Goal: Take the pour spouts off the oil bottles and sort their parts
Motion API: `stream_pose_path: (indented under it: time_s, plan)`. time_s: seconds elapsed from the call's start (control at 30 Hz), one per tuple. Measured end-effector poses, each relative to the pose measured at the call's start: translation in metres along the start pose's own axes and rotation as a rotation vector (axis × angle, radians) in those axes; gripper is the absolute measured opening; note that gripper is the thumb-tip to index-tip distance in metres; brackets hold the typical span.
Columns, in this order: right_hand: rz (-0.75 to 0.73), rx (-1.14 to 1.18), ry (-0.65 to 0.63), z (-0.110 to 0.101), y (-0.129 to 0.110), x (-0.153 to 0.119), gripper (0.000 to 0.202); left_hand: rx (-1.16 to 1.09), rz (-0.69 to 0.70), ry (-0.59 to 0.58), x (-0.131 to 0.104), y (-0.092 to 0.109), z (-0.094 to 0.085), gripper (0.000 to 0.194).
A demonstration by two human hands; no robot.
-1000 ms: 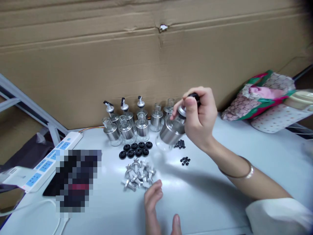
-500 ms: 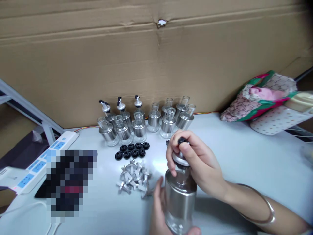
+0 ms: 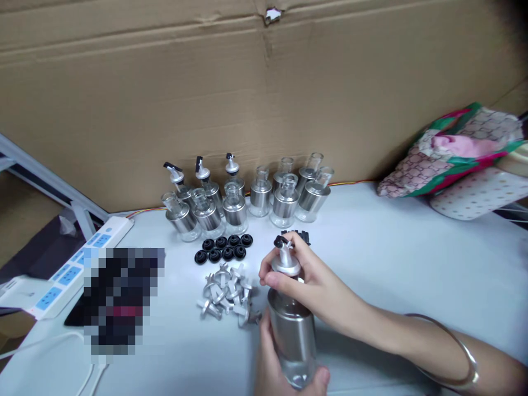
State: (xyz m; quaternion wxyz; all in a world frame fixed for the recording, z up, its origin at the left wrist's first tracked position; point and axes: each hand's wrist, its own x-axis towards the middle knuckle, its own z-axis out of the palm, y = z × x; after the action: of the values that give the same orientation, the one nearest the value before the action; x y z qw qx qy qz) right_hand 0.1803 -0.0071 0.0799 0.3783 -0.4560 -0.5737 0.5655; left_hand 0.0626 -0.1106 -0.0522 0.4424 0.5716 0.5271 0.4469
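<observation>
A glass bottle with a stainless-steel sleeve (image 3: 292, 335) stands upright, slightly tilted, near the front of the table. My left hand (image 3: 269, 366) is wrapped round its lower body, thumb on the right. In the bottle's neck sits a silver pourer spout (image 3: 286, 264) with a black flip cap (image 3: 282, 242) on top. My right hand (image 3: 315, 280) curls closed around the spout's flange, thumb in front and fingers behind. Left of the bottle lies a heap of silver spout pieces (image 3: 231, 291). Beyond that heap, black rubber stoppers (image 3: 221, 254) are set out in two rows.
Sleeved bottles (image 3: 207, 215) line the cardboard wall (image 3: 165, 110), some with spouts fitted. Small black pieces (image 3: 303, 236) lie behind my right hand. A power strip (image 3: 82, 264) and a blurred-out dark object (image 3: 119, 302) are at left; a patterned bag (image 3: 416, 165) stands at right.
My right hand has slid down from the black cap to the spout's flange, uncovering the cap. The held bottle has shifted slightly left in view, with my left hand still round it.
</observation>
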Motion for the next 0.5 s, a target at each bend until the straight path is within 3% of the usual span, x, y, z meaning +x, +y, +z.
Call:
stream_pose_path:
  time_s: [0.1, 0.23, 0.37, 0.5]
  plan:
    - [0.017, -0.005, 0.018, 0.0, -0.004, 0.0, 0.04, 0.01, 0.008, 0.005, 0.002, -0.001, -0.001, 0.096]
    - [0.055, 0.044, -0.108, 0.0, -0.008, 0.004, 0.035, 0.058, 0.016, -0.01, 0.0, 0.001, -0.004, 0.094]
    - [0.002, 0.153, -0.116, 0.001, -0.004, 0.006, 0.028, 0.094, 0.023, -0.024, -0.007, -0.001, -0.009, 0.094]
    - [-0.006, 0.328, -0.228, 0.002, 0.003, 0.005, 0.026, 0.066, 0.069, -0.052, -0.004, -0.01, -0.011, 0.09]
